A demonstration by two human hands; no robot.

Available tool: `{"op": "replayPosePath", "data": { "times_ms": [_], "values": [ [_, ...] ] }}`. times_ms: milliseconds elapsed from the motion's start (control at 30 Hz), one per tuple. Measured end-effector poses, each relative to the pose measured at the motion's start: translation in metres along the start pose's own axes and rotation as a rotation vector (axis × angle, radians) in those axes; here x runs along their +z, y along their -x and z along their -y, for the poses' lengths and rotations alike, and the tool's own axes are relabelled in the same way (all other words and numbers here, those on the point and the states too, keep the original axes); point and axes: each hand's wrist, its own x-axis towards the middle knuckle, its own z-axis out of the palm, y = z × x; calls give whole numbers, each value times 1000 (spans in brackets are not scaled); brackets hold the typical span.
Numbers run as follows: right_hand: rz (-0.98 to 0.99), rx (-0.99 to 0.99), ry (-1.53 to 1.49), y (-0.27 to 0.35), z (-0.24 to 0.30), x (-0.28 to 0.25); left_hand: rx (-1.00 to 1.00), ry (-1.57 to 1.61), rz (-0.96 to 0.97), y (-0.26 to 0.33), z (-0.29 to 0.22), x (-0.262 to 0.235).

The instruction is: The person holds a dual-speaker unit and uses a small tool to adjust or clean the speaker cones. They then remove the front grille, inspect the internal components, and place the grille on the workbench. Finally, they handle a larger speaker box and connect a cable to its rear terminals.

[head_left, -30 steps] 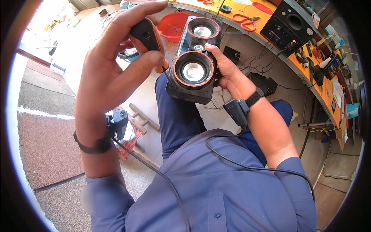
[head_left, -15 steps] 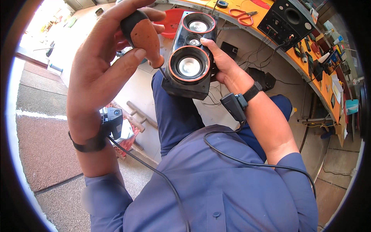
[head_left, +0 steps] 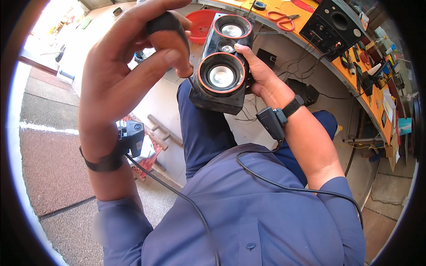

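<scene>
both hands are raised over the lap: the right hand is wrapped around the far side of a black plastic speaker box with two red-ringed round cones, held tilted, while the left hand just beside it is closed on a dark-handled screwdriver whose thin shaft reaches the box's left edge. beyond them a round red plastic bowl sits on the floor, its contents hidden by the fingers and speaker. the screwdriver's tip is too small to make out.
</scene>
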Motion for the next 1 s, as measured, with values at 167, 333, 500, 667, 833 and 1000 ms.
{"op": "replayPosePath", "data": {
  "times_ms": [167,333,500,667,833,1000],
  "values": [
    [3,-42,99,1,-3,3,-14,-150,52,-5,-1,0],
    [8,-78,38,1,-3,5,1,138,-21,-5,-13,7],
    [22,-70,18,0,-2,4,7,-89,13,-8,-5,7],
    [10,-64,34,2,-2,6,103,-211,-52,-5,-6,9],
    [1,-64,43,3,-2,6,-29,131,90,-6,-11,0],
    [9,-57,49,-3,-5,-1,-164,-117,29,-8,-5,0]
  ]
}}
